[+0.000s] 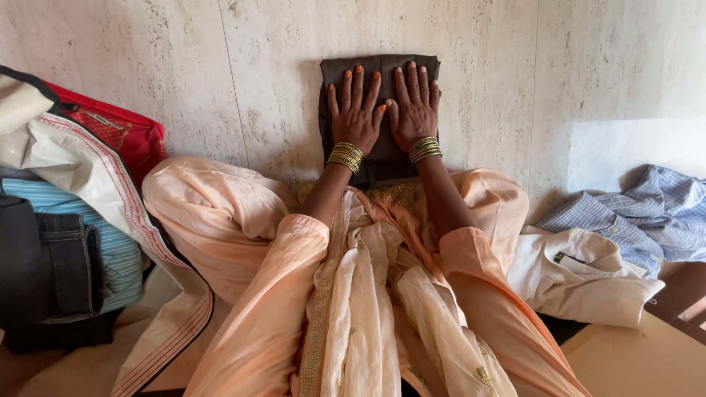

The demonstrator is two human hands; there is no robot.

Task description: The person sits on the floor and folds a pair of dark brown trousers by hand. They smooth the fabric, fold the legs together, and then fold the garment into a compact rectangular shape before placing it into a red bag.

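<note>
Pressing flat on one folded brown garment (pixel 379 81), the left hand (pixel 356 110) and right hand (pixel 413 109) lie side by side, fingers spread open, palms down, gripping nothing. The garment rests on the pale stone floor (pixel 243 66), straight ahead of the person's knees, and the two hands cover most of its middle, so its lower edge is hard to make out. Each wrist carries a stack of gold bangles (pixel 345 155); the number in each stack cannot be counted.

Well off to the right of the hands lie two loose shirts: one cream shirt (pixel 581 276) and, beyond it, one blue striped shirt (pixel 647 213), cut off by the frame edge. Far to the left sits a pile: one dark jeans (pixel 51 265), one blue striped cloth (pixel 110 242), one cream cloth with red edging (pixel 88 176) and one red bag (pixel 118 132), all partly hidden by each other. The person's peach sleeves and scarf (pixel 368 309) hide the floor nearer than the hands.
</note>
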